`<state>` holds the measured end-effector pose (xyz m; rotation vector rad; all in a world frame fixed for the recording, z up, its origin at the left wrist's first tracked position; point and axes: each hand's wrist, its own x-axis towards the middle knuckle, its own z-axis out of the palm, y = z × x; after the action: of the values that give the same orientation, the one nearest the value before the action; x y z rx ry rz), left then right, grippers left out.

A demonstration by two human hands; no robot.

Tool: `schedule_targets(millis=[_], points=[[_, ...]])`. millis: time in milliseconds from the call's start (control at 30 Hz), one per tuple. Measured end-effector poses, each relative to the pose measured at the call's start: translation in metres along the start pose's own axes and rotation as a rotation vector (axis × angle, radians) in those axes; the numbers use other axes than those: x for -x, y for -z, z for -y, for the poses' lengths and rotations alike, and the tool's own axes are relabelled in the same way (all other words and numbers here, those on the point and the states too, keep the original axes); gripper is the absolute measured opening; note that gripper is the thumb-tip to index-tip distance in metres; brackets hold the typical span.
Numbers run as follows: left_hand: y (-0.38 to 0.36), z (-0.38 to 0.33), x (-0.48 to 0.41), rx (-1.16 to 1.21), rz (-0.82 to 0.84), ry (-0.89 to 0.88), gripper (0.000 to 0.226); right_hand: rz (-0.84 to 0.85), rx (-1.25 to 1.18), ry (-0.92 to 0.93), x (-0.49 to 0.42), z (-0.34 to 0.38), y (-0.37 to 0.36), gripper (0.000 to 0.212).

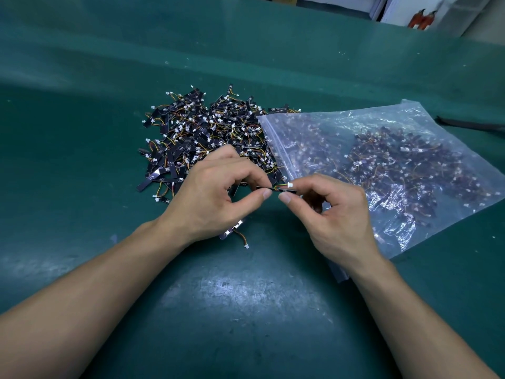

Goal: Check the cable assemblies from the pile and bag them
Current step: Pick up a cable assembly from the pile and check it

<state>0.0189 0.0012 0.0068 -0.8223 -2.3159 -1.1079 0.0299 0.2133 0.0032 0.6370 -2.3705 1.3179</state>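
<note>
at frame centre, between pile [207,132] and bag [382,170], my left hand [216,195] and right hand [336,214] each pinch 1 end of an assembly [281,188]: probably light, stiff strip, limp wires, best held by the strip edges.

I see my green table [246,310] carrying a pile of cable assemblies [202,132] mid-table, a clear zip bag [396,160] touching its right side, and one stray assembly [234,228] nearer the front edge.
</note>
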Motion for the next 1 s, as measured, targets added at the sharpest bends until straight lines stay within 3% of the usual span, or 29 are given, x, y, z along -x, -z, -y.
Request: schedule_targets(millis=[167,433,567,833,1000], points=[[0.0009,0.0017,0.0005,0.029,0.028,0.0,0.014,-0.014,0.003,0.04,-0.0009,-0.0011,0.0008,0.004],[0.0004,0.004,-0.0006,-0.005,0.007,-0.038,0.008,-0.023,0.001,0.018,0.0001,0.0004,-0.0003,0.016],[-0.0006,0.0035,-0.0002,0.003,0.012,-0.034,0.006,-0.014,0.004,0.044,0.0001,-0.0013,-0.0002,0.005],[0.0001,0.004,0.0006,0.017,0.029,-0.024,0.008,-0.011,0.01,0.051,-0.0005,-0.0007,0.0018,0.002],[0.0009,0.0033,-0.0001,0.004,0.01,-0.034,0.006,-0.026,0.021,0.018,-0.0008,0.0038,0.0012,0.016]])
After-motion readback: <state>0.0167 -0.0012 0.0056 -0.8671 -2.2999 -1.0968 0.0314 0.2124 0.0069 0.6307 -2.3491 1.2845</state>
